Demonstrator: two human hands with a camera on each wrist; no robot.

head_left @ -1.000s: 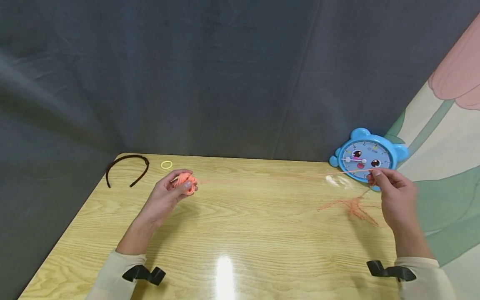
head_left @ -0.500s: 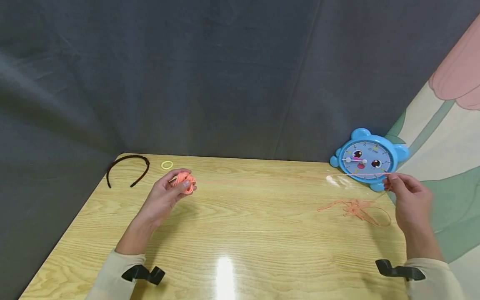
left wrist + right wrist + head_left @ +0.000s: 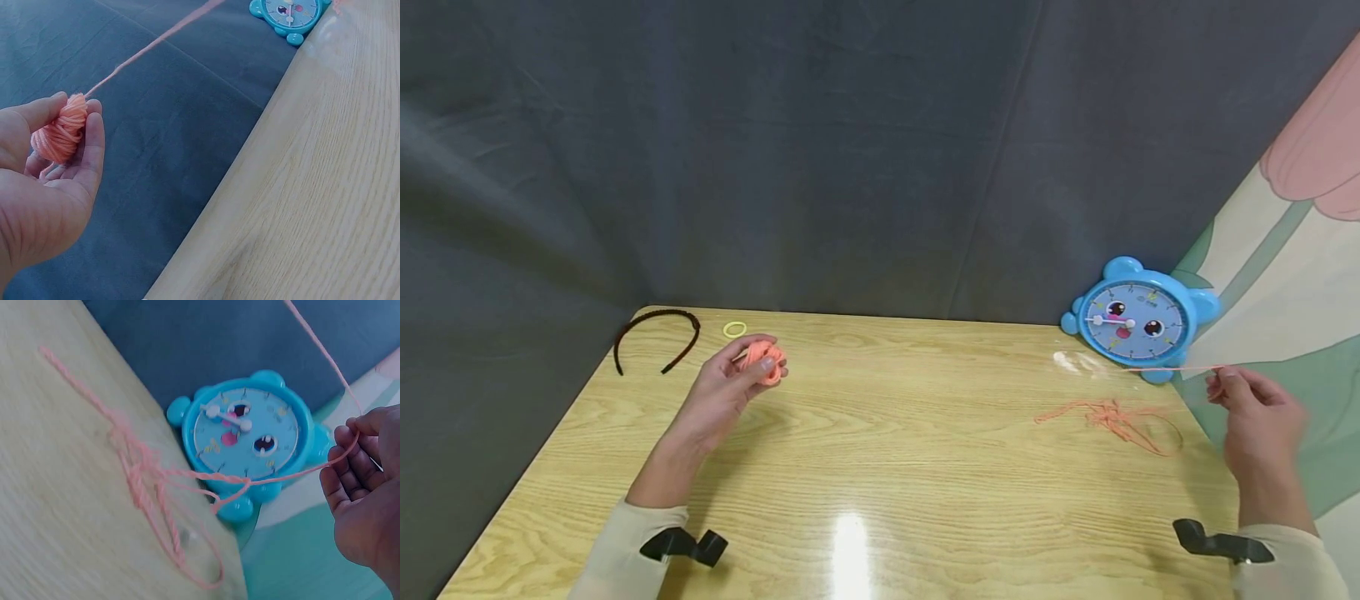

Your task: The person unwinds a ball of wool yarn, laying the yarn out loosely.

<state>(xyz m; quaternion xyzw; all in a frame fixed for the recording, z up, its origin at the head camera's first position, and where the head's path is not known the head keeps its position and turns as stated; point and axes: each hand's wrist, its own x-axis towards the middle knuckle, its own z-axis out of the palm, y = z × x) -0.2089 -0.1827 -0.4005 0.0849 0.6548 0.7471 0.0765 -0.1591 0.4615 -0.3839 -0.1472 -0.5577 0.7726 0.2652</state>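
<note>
My left hand (image 3: 724, 392) holds a small ball of coral-pink yarn (image 3: 765, 362) above the left part of the table, thumb on one side and fingers on the other. From the ball a single yarn strand (image 3: 150, 45) runs taut toward the right. Past the table's right edge, my right hand (image 3: 1262, 417) pinches that strand between thumb and forefinger. Below the pinch the yarn crosses the right palm and leads down to a loose tangle of yarn (image 3: 140, 462) lying on the table. The middle stretch of the strand is too faint to follow in the head view.
A blue bear-shaped clock (image 3: 1135, 321) leans at the table's back right corner. A dark headband (image 3: 657, 313) and a yellow ring (image 3: 734, 330) lie at the back left. A dark curtain (image 3: 850, 167) hangs behind the wooden table (image 3: 925, 467).
My right hand has moved right and slightly toward me, drawing the strand along. The left hand, still gripping the ball, has shifted slightly left. The tangle's loop beside the right hand has changed shape.
</note>
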